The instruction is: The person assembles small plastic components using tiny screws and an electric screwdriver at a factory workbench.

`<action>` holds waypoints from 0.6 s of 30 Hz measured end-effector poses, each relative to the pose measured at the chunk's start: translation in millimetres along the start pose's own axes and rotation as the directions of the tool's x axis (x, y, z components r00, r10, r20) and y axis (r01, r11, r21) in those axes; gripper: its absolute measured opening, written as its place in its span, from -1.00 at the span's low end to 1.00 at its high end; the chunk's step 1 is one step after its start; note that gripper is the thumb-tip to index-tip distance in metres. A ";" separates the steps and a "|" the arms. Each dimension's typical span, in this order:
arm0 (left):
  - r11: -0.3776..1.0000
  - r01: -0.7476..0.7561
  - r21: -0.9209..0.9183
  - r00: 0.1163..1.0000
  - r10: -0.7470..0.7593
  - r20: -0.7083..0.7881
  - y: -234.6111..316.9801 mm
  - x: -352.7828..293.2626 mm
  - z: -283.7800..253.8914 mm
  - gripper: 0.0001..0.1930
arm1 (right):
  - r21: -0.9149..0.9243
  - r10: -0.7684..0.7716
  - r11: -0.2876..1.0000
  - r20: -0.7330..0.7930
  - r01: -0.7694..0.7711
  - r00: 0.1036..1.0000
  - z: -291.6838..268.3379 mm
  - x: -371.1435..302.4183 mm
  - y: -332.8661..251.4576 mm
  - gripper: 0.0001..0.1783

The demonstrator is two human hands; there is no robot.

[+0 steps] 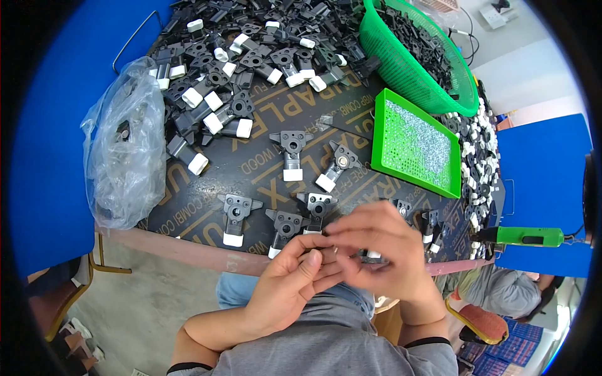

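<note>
My left hand [291, 282] is at the table's front edge, palm up, its fingers curled and the thumb bent over them. Just to its right, my right hand [385, 250] has bent fingers and a thumb drawn together over the left fingertips. A tiny pale bit shows between the hands, too small to name. Beyond them lie black plastic fittings with white end caps, among them one fitting [236, 216] at the left, another [292, 153] farther back and a tilted one [339, 164] beside it. My right hand partly covers several more.
A green tray [378, 135] of small silvery metal pieces sits right of centre. Behind it stands a green basket [401, 69] of black parts. Capped fittings [241, 103] are heaped at the back left, near a clear plastic bag [125, 150]. A green power screwdriver [530, 236] and another person [501, 293] are at the right.
</note>
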State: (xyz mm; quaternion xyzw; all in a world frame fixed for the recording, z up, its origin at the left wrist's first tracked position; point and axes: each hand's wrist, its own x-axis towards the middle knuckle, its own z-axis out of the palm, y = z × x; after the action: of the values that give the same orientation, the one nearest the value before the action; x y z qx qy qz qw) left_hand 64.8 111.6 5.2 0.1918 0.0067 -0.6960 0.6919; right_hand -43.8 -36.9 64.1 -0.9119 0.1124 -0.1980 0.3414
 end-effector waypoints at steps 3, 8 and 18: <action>0.997 0.069 0.040 0.998 -0.070 0.004 -2.4 -4.6 -4.7 -0.72 | -0.236 0.025 0.971 -0.048 -0.036 0.999 -1.3 10.6 12.4 -0.70; 0.996 0.077 0.042 0.997 -0.078 0.002 -2.5 -10.0 -5.6 -0.74 | -0.339 -0.036 0.939 0.079 0.061 0.996 6.6 19.8 22.2 -0.70; 1.000 -0.011 -0.014 1.000 0.012 0.026 1.7 -16.4 -8.8 -0.72 | -0.090 -0.002 0.996 -0.003 0.001 1.000 -8.3 17.7 5.1 -0.68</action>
State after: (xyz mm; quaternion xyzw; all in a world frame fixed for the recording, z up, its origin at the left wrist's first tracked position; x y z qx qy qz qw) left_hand 68.2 129.7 2.1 0.1782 0.0015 -0.6943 0.6972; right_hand -31.9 -51.4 71.5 -0.9262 0.1210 -0.1944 0.2996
